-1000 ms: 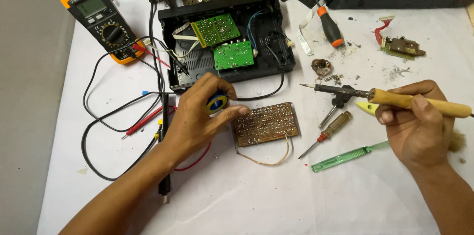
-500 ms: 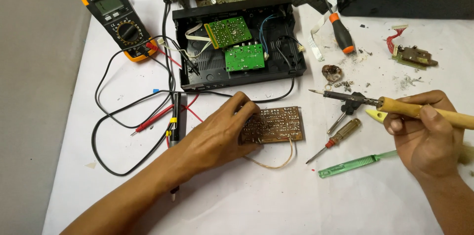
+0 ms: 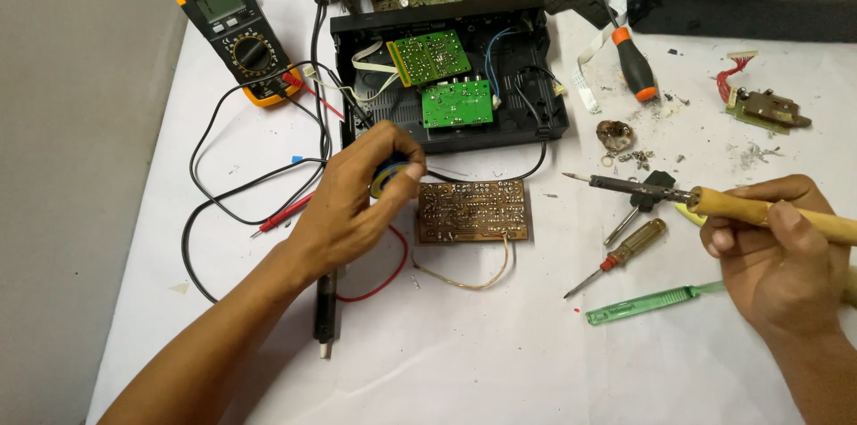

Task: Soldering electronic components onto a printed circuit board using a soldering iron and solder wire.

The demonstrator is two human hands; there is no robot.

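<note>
Lifted since half a second ago, the left hand [image 3: 357, 202] grips a solder spool [image 3: 390, 178] beside the brown circuit board [image 3: 473, 211], mid-worktop. Right hand [image 3: 781, 255] clasps the soldering iron [image 3: 714, 202]. Black open case [image 3: 446, 77] holds two green boards [image 3: 442, 77].

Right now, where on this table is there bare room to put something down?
Bare cloth lies along the near edge, below the brown circuit board and between both forearms. It is crowded around the black case, the multimeter leads and the screwdrivers.

Yellow multimeter [image 3: 234, 30], open black case [image 3: 451, 72], orange-handled screwdriver [image 3: 635, 68].
</note>
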